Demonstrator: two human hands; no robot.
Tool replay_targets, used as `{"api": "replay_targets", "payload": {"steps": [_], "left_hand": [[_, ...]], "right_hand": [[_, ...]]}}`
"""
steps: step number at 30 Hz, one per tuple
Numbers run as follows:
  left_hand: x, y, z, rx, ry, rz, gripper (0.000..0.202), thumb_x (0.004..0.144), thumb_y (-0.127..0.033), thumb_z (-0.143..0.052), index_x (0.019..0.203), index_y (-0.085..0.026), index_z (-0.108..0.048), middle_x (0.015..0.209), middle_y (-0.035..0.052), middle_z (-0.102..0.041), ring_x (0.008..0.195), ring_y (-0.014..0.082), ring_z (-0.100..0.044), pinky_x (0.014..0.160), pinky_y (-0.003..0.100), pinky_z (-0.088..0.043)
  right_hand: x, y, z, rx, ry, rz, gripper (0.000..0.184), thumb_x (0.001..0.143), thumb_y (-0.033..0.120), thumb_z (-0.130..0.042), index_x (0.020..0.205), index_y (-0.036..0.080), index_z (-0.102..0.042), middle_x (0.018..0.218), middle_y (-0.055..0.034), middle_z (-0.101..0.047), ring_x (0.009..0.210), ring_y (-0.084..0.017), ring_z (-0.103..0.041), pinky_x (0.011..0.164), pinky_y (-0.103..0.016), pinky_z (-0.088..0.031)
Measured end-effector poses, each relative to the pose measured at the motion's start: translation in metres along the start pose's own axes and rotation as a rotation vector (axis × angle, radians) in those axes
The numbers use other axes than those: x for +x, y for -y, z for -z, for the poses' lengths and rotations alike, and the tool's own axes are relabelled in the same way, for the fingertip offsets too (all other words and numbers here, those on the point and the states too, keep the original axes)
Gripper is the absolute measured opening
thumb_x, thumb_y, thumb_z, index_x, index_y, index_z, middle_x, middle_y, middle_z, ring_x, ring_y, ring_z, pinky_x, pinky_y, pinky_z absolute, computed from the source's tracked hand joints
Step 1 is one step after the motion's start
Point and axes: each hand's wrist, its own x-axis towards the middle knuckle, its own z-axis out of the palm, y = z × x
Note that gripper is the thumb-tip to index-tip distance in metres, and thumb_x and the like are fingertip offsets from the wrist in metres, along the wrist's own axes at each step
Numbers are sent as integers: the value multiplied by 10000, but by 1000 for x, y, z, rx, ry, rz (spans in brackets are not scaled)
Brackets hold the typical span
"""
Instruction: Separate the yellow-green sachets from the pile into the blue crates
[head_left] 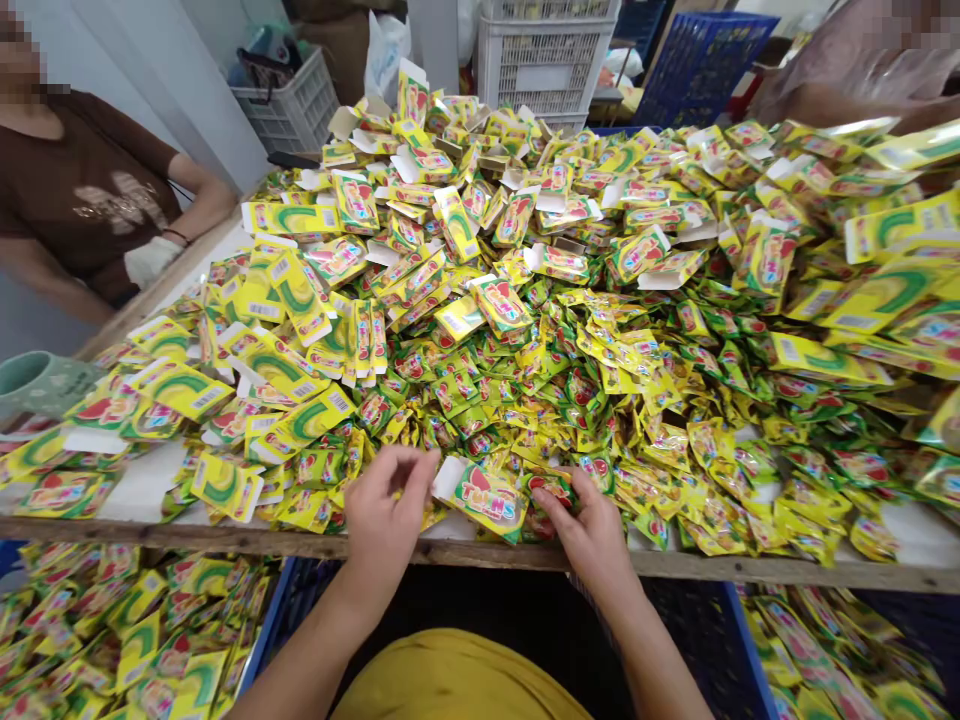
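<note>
Just in front of me, a small yellow carton with a white flap and colourful lettering lies at the table's front edge. My left hand is beside its flap end, fingers curled and thumb against the fingertips; whether anything is between them is hidden. My right hand is closed on a small red and green sachet near the carton's other end. Beyond both hands spreads a heap of small yellow and green sachets. Opened cartons lie piled to the left and behind.
Blue crates holding filled cartons stand below the wooden table edge at left and right. A green mug is at far left. One person sits at left, another at far right. White crates are stacked behind.
</note>
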Motion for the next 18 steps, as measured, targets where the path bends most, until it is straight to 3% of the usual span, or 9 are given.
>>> {"api": "replay_targets", "payload": {"steps": [2, 4, 7, 10, 14, 16, 18], "left_hand": [[-21, 13, 11, 2, 174, 244, 301, 805, -444, -627, 658, -182, -610, 509, -29, -576, 413, 113, -553, 388, 204, -445], [-32, 21, 15, -44, 287, 459, 347, 783, -511, -616, 751, -166, -637, 565, -14, -610, 379, 118, -565, 313, 194, -409], [-30, 24, 5, -168, 282, 597, 420, 753, -531, -636, 939, -157, -584, 716, 20, -672, 434, 144, -628, 310, 200, -434], [-23, 20, -14, -272, 219, 537, 448, 686, -442, -735, 953, -188, -480, 728, 4, -677, 576, 170, -680, 410, 214, -510], [-24, 15, -27, -317, 59, 287, 419, 691, -274, -753, 969, -203, -448, 744, -5, -679, 681, 142, -676, 629, 235, -546], [-24, 12, -24, -244, 84, 159, 380, 741, -241, -716, 1036, -207, -479, 838, 18, -698, 737, 145, -680, 697, 259, -545], [-20, 8, -17, -129, 193, 38, 397, 775, -214, -691, 1126, -224, -505, 942, 35, -712, 812, 159, -687, 770, 290, -540]], "right_hand": [[1, 0, 2, 102, 5, 0, 338, 831, 468, -587, 1000, 177, -613, 874, -54, -699, 806, -219, -628, 743, -326, -487], [5, 2, 1, 203, 25, -17, 348, 833, 480, -590, 994, 172, -615, 899, -63, -694, 849, -224, -626, 768, -329, -492], [9, 7, -4, 318, 41, -93, 355, 829, 503, -599, 954, 170, -604, 859, -58, -679, 777, -208, -615, 657, -298, -503], [10, 9, -11, 312, 19, -125, 357, 825, 518, -600, 919, 173, -594, 815, -46, -666, 706, -194, -606, 553, -267, -481], [6, 14, -9, 276, 7, -102, 346, 824, 517, -603, 877, 175, -593, 770, -32, -654, 685, -192, -605, 522, -260, -466], [4, 23, -4, 320, -64, -65, 315, 841, 491, -600, 904, 182, -595, 819, -34, -662, 717, -191, -609, 544, -263, -474], [4, 36, -1, 358, -160, 27, 266, 861, 439, -599, 976, 199, -598, 871, -32, -666, 761, -190, -617, 604, -275, -492]]}}
